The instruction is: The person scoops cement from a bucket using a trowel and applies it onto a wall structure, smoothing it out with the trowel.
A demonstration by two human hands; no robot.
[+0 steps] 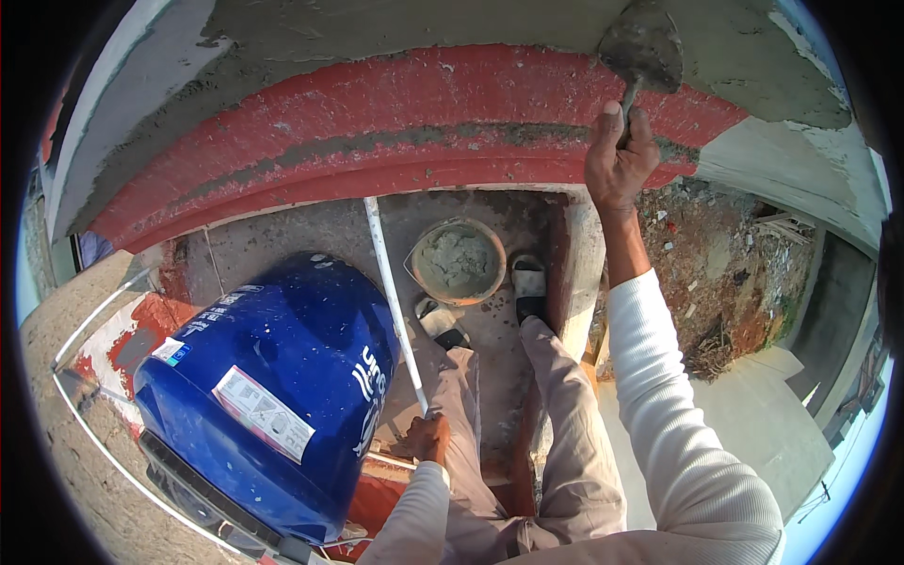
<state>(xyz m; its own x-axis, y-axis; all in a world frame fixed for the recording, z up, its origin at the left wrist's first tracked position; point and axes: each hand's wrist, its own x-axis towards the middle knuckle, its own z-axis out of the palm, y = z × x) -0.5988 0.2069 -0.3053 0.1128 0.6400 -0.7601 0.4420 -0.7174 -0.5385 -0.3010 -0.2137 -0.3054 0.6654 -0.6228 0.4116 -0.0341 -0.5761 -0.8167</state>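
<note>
Up at the wall, my right hand [621, 160] is closed round the handle of a trowel [643, 45]. The trowel's broad blade lies on or close to the grey mortar coat [471, 21] above a red painted band [395, 94]. Down by my thigh, my left hand [428, 440] is closed at the lower end of a white pipe [384, 273], which slants up toward the wall's foot. A round bucket [499, 247] with wet grey mortar [459, 259] in it stands on the floor just ahead of my feet.
A large blue water tank [273, 377] fills the left side beside the pipe. Thin white piping [94, 330] bends around it. To my right runs a low wall edge [579, 273]; beyond it lies lower ground with rubble [697, 264] and a pale slab [744, 424].
</note>
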